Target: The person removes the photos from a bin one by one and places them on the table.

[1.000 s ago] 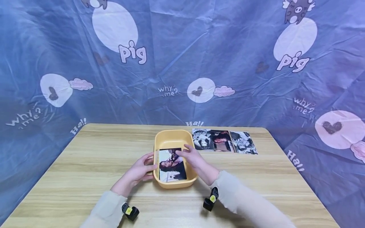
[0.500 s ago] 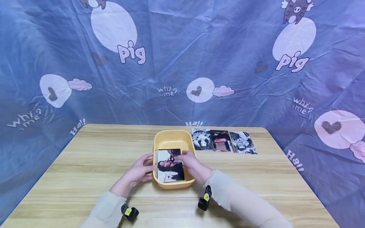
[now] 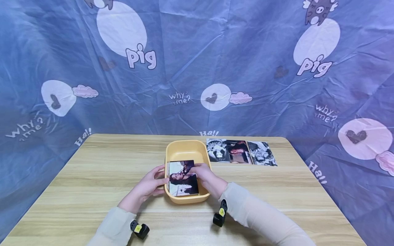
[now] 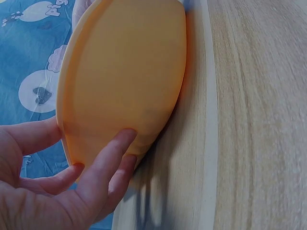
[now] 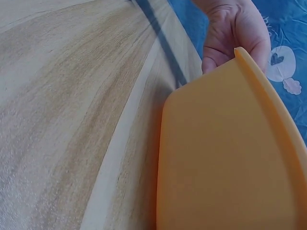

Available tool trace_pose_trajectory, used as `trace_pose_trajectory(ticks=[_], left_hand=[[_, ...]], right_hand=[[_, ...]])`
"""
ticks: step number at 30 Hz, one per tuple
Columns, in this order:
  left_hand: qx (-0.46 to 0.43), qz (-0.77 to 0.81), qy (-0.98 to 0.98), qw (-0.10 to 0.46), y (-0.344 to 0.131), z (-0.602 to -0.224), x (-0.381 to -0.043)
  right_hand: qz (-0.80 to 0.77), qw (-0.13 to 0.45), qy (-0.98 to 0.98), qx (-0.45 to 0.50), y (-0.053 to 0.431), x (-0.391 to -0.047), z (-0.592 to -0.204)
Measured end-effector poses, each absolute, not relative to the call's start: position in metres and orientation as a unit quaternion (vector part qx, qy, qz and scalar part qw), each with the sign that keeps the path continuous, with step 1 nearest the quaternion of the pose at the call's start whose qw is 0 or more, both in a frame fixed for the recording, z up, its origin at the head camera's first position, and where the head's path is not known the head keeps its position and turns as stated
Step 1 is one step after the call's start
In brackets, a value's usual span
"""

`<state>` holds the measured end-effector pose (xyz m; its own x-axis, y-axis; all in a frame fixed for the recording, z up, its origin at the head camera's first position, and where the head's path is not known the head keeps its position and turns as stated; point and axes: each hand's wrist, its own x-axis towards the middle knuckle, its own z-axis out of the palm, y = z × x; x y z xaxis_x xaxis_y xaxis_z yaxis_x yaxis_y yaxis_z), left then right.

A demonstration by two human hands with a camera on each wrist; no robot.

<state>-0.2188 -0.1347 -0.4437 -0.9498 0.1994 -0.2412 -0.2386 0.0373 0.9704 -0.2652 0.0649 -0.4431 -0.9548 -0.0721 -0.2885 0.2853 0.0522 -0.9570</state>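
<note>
In the head view a yellow plastic bin [image 3: 187, 201] stands on the wooden table, a colour photo print [image 3: 183, 189] lying in its near half. My left hand [image 3: 150, 182] grips the bin's left wall, thumb over the rim and the other fingers outside. The left wrist view shows that hand [image 4: 81, 187] with fingertips on the bin's outer wall [image 4: 129, 62]. My right hand [image 3: 207, 176] reaches inside and pinches the print's right edge, thumb on top, other fingers hidden. In the right wrist view the bin wall [image 5: 225, 153] hides it, and the left hand [image 5: 235, 33] shows beyond.
Behind and right of the bin, three photo prints lie in a row: a black-and-white one [image 3: 218, 150], a dark reddish one [image 3: 238, 152] and another black-and-white one [image 3: 261, 153]. A blue patterned cloth [image 3: 181, 68] hangs behind the table [image 3: 101, 164].
My right hand has come nearer and a little left, its fingers drawing in at the print's right edge. The print has shifted slightly left. My left hand stays on the bin.
</note>
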Motion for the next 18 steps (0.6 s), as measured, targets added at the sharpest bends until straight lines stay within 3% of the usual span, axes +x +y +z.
trace_pose_trajectory(ticks=[10, 18], left_hand=[[-0.016, 0.688, 0.709, 0.157, -0.1356, -0.4423, -0.2188], [-0.014, 0.701, 0.695, 0.159, -0.1351, -0.4421, -0.2186]], right_hand=[[-0.666, 0.130, 0.732, 0.068, 0.0650, -0.2640, -0.4428], [-0.645, 0.082, 0.758, 0.045, 0.0647, -0.2595, -0.4400]])
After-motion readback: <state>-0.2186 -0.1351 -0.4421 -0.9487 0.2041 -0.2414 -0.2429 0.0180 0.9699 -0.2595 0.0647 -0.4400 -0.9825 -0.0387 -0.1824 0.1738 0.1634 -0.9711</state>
